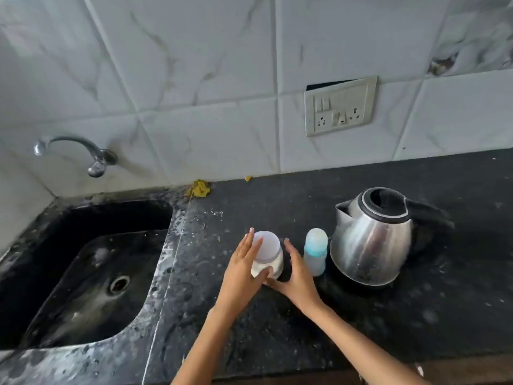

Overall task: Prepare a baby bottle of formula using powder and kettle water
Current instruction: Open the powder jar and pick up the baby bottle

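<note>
Two bare hands at the middle of a dark speckled counter (277, 329), both around one small jar.

Far left: black sink (83, 273) sunk into the counter, drain hole showing near its middle, pale stains on the basin floor. Above it, on the marbled white tile wall (194, 65), a chrome tap (80, 151) with its spout curving left.

Against the wall at the sink's far right corner: a crumpled yellow scrap (199, 188), with a smaller yellow bit (248, 178) lying a little to its right.

Centre, on the counter: powder jar (268, 255), clear, upright, white powder filling the lower part, pale lid on top. Left hand (241, 273) laid flat along the jar's left side, fingers straight and pressed together, thumb curled across the near face of the jar. Right hand (295, 276) just right of the jar, fingers spread loosely and pointing away, thumb reaching left to the jar's base; fingers apparently a little clear of the glass, though contact hard to judge. Not a full clasp by either hand.

Just beside the right hand: baby bottle (315, 252), upright, translucent, blue collar, domed cap on. Close to the kettle's left flank; touching or not, cannot tell.

Right: steel kettle (372, 243), standing on the counter, spout to the left, black handle to the right, lid opening dark and round.

On the wall above the kettle: cream switch and socket plate (340, 107), slightly crooked, with a dark gap along its top edge.
</note>
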Demonstrator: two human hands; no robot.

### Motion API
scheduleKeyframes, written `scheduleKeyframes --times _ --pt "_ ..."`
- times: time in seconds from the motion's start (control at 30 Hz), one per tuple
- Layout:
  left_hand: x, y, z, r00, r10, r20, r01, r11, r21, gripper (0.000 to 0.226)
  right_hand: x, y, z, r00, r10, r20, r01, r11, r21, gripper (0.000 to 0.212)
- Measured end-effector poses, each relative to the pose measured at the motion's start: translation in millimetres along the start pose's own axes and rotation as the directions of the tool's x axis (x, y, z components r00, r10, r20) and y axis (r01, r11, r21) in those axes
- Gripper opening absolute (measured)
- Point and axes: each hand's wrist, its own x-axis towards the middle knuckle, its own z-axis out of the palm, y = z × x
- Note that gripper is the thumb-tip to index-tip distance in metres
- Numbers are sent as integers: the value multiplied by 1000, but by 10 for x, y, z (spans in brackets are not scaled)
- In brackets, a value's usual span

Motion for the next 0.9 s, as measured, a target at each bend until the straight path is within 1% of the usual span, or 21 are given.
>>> scheduleKeyframes --times 0.07,0.1,0.2,0.23,0.3,0.4,0.57,0.67,0.8,0.83,0.9 --pt "178 -119 -76 994 47 98 -44 998 -34 72 91 -40 50 999 40 20 -42 997 69 110" --pt "272 -169 -120 986 65 154 -62 998 -26 71 119 -71 57 997 68 36 -71 994 89 108" --pt "532 -228 -222 931 148 333 -161 987 11 73 195 -122 101 995 103 -5 -101 989 111 88" --pt "595 -227 -252 911 169 377 -190 982 18 72 205 -128 107 994 102 -28 -98 989 111 83" --pt "695 -235 -312 876 213 433 -250 968 29 71 218 -139 114 993 113 -45 -108 988 108 81" --pt "750 -253 -312 847 249 469 -323 943 83 70 226 -167 144 990 116 -77 -108 989 100 83" --pt "720 -190 -263 839 294 458 -443 857 261 69 192 -144 237 990 107 -93 -103 993 51 88" --pt "682 -155 -244 836 309 453 -475 820 318 66 181 -94 273 990 101 -99 -101 995 7 89" --pt "636 -149 -257 838 327 437 -478 826 298 61 185 -92 243 991 110 -82 -108 994 22 85" --pt "643 -161 -279 829 327 454 -484 827 287 60 204 -100 219 993 106 -59 -104 994 32 86" --pt "684 -194 -342 790 337 511 -507 829 237 58 257 -123 179 995 98 20 -99 994 44 93"
